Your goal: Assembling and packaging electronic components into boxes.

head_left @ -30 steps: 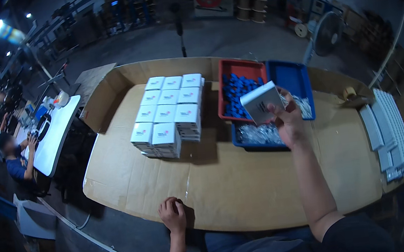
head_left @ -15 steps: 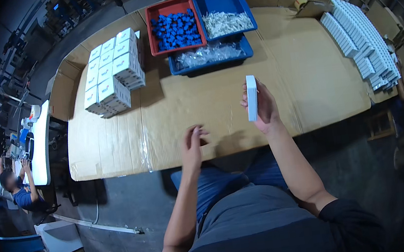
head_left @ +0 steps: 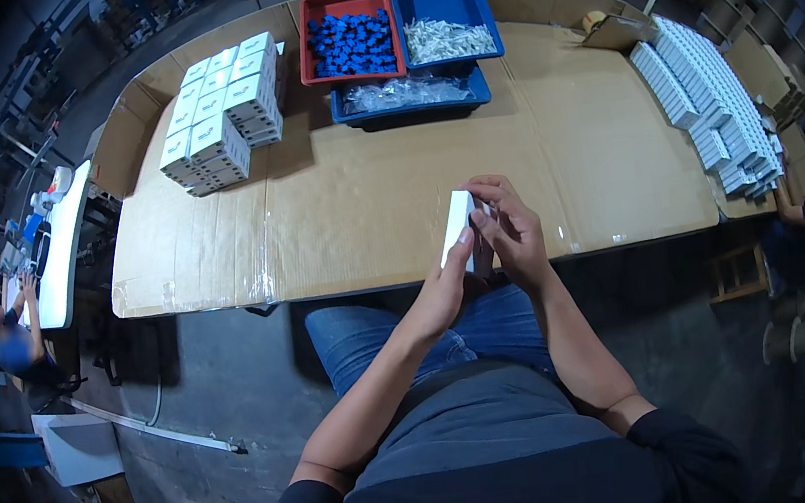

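While fingers (head_left: pixel 495 189) hold it, the slim white box (head_left: pixel 457 226) stands tilted.

The left of two fisheye cameras on the person's head looks steeply down and forward over the bench (head_left: pixel 359 222), near enough that the hands (head_left: pixel 516 240) fall just right of centre. The torso (head_left: pixel 491 442) fills the lower middle; the bench, edges bowed, spans the upper half.
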The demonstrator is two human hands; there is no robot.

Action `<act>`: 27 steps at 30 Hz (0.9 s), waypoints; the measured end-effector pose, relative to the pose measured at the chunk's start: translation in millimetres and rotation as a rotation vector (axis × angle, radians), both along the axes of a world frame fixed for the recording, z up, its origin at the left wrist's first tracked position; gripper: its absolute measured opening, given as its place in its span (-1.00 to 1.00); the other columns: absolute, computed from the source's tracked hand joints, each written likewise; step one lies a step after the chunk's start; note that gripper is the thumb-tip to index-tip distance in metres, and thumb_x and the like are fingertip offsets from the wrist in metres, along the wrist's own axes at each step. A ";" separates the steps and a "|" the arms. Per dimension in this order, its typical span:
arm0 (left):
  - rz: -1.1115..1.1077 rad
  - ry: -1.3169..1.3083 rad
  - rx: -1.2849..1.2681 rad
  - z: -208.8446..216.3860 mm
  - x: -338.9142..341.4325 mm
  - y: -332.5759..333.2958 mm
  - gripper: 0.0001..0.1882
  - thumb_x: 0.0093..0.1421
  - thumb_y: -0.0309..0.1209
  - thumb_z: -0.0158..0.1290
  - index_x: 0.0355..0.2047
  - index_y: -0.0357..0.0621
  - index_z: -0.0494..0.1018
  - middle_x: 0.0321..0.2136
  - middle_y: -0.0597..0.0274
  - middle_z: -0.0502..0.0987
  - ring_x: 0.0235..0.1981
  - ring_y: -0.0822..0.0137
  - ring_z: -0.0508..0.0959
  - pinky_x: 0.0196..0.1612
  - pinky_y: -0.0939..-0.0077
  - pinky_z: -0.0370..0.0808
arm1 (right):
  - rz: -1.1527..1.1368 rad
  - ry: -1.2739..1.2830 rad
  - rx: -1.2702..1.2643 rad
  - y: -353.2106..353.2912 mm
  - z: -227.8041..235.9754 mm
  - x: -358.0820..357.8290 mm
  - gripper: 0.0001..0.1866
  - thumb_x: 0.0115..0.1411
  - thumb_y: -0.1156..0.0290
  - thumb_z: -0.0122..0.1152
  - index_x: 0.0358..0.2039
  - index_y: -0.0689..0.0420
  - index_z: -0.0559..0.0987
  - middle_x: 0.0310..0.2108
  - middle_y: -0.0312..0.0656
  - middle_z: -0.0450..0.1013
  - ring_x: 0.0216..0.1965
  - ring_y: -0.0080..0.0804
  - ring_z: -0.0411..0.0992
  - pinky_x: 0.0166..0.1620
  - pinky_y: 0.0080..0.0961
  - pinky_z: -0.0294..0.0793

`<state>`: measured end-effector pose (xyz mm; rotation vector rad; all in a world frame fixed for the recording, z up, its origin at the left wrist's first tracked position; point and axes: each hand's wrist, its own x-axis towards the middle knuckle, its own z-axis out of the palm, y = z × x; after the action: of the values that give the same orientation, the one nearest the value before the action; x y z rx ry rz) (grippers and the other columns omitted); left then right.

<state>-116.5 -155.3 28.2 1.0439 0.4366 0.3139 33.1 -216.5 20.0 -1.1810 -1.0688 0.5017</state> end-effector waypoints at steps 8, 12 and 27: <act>0.107 0.007 0.054 -6.5 -3.0 -1.6 -0.25 0.48 0.24 -0.29 0.19 -0.23 0.36 -0.16 0.18 0.55 -0.18 0.39 0.57 -0.06 0.48 0.53 | 0.021 -0.537 0.225 -3.9 -7.6 -10.8 -0.15 0.20 0.09 0.30 0.38 0.34 0.31 0.29 0.23 0.29 0.32 0.19 0.29 0.34 -0.08 0.30; 0.109 0.086 -0.091 -7.4 -5.2 -1.6 -0.26 0.44 0.28 -0.17 0.17 -0.20 0.37 -0.18 0.20 0.55 -0.16 0.41 0.59 -0.11 0.51 0.55 | -0.060 -0.531 0.280 1.0 -26.5 -14.0 -0.20 0.31 -0.03 0.15 0.31 0.42 0.37 0.27 0.30 0.34 0.25 0.23 0.38 0.27 -0.06 0.39; 0.209 0.083 -0.094 -29.0 39.5 20.0 -0.44 0.41 0.16 -0.08 0.02 -0.12 0.34 -0.52 0.33 0.47 -0.62 0.51 0.47 -0.58 0.63 0.40 | -0.344 -0.567 0.224 28.8 -65.4 -9.0 -0.23 0.54 -0.07 -0.29 0.27 0.49 0.40 0.20 0.33 0.42 0.19 0.29 0.47 0.21 -0.06 0.49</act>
<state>-77.0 -135.2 -0.8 0.9237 0.6309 0.4329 24.1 -187.7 -45.4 -1.3033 -1.3209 -0.2362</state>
